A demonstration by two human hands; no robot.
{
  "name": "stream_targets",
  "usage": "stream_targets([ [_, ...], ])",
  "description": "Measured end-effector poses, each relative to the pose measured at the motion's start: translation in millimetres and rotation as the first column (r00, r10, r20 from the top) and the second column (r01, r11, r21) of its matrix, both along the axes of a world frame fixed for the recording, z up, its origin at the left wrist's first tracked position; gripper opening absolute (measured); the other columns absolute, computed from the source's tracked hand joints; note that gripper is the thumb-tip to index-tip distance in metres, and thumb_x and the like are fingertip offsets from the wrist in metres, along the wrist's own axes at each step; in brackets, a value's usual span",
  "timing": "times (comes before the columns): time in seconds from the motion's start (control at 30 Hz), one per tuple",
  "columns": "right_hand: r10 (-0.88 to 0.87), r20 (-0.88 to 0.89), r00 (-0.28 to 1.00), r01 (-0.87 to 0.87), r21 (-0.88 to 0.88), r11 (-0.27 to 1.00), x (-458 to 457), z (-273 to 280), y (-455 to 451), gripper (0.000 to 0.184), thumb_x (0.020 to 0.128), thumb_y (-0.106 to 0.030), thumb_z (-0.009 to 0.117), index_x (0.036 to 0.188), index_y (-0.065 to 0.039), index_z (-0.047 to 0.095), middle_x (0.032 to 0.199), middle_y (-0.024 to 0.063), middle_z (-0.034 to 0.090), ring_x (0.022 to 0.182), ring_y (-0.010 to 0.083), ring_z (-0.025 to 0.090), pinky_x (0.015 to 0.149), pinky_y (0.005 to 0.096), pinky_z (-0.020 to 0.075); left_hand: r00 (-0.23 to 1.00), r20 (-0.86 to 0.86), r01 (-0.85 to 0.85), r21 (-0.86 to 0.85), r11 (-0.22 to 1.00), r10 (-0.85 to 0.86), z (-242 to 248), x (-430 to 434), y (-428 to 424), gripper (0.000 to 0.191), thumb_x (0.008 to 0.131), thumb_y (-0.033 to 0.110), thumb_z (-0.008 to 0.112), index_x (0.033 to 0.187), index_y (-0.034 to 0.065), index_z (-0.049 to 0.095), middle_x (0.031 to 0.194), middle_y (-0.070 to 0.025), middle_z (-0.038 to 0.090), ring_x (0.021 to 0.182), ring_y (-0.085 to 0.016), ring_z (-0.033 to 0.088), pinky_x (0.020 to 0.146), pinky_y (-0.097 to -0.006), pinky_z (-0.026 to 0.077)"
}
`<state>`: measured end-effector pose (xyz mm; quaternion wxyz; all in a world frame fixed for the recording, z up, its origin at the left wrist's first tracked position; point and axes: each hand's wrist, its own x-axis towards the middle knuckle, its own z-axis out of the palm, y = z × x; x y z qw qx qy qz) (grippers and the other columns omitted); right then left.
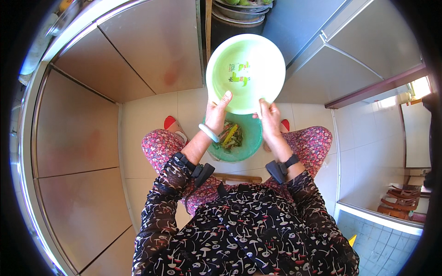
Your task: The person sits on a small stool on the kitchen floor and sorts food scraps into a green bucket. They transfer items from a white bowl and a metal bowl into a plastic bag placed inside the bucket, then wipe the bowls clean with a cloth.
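A pale green plastic basin (238, 95) with a cartoon print and lettering on its inner bottom is held out in front of me. My left hand (217, 115) grips its lower-left rim, thumb inside and fingers hidden beneath. At the lower-right rim is my right hand (270, 117), its fingers curled around the edge. Bright glare washes out the basin's right half. Below it, between my feet, stands a green plastic bin (253, 146), partly covered by the basin and my hands. Scraps that look like vegetable waste (236, 141) lie in it, with a bright yellow strip (230, 135) on top.
Cabinet doors (79, 120) line the left side under a counter. Ahead, stacked metal pans (238, 15) hold green produce. A grey-blue appliance or cabinet side (293, 27) rises at the right front. The tiled floor (148, 114) surrounds my feet, and a wooden stool edge (238, 178) shows beneath me.
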<state>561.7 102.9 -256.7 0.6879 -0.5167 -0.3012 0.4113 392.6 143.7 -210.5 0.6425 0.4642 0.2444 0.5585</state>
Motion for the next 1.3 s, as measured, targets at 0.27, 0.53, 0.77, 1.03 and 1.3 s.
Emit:
stream_targets([
  [0.27,-0.097,0.85,0.517,-0.024,0.128,0.992,111.2,15.2,11.4,0.017,0.092,-0.011,0.065,0.104,0.0,0.061,0.078,0.0139,0.067,0.068,0.0221,0.066,0.064,0.0352,0.054,0.926,-0.191,-0.312,0.104,0.944,0.327,7.8,-48.4,49.1,0.041,0.101,0.04,0.055,0.123,0.0063,0.065,0.128,-0.0117,0.06,0.12,-0.019,0.055,0.11,-0.0374,0.035],
  [0.53,0.166,0.986,-0.023,-0.336,-0.164,0.928,96.2,79.2,4.9,0.017,0.094,-0.019,0.06,0.096,-0.004,0.053,0.085,0.0176,0.062,0.081,0.0374,0.064,0.071,0.0447,0.0512,0.805,-0.591,0.184,0.165,0.969,-0.052,4.3,-28.9,40.4,0.076,0.085,0.02,0.074,0.152,0.0244,0.039,0.141,-0.0155,0.056,0.13,-0.03,0.052,0.111,-0.0414,0.039],
  [0.77,0.06,0.998,0.03,-0.411,-0.042,0.911,79.4,85.1,17.3,0.027,0.097,-0.029,0.059,0.093,-0.006,0.047,0.088,0.0191,0.06,0.084,0.0399,0.062,0.072,0.0485,0.0496,0.846,-0.515,0.187,0.042,0.982,-0.139,-2.4,-24.2,26.1,0.05,0.084,-0.004,0.055,0.131,0.0095,0.065,0.119,-0.0059,0.07,0.111,-0.017,0.062,0.099,-0.0293,0.047],
  [1.03,-0.185,0.931,0.315,-0.07,0.217,0.974,75.3,27.9,23.5,0.026,0.102,-0.028,0.052,0.098,-0.002,0.048,0.09,0.025,0.062,0.085,0.0465,0.061,0.071,0.0524,0.0491,0.97,-0.237,-0.074,-0.083,0.994,0.053,3.2,-29.0,30.8,0.046,0.077,-0.011,0.059,0.119,0.0044,0.07,0.103,-0.0021,0.072,0.091,-0.012,0.065,0.082,-0.027,0.052],
  [1.3,-0.344,0.7,0.626,0.217,0.267,0.939,18.1,-40.9,18.7,0.027,0.104,-0.024,0.047,0.102,0.003,0.053,0.09,0.0271,0.065,0.081,0.0439,0.065,0.072,0.0492,0.05,0.968,-0.129,-0.231,-0.1,0.968,0.217,17.3,-28.4,30.5,0.044,0.076,-0.009,0.059,0.117,0.0036,0.069,0.103,-0.0047,0.071,0.09,-0.015,0.065,0.082,-0.0288,0.052],
])
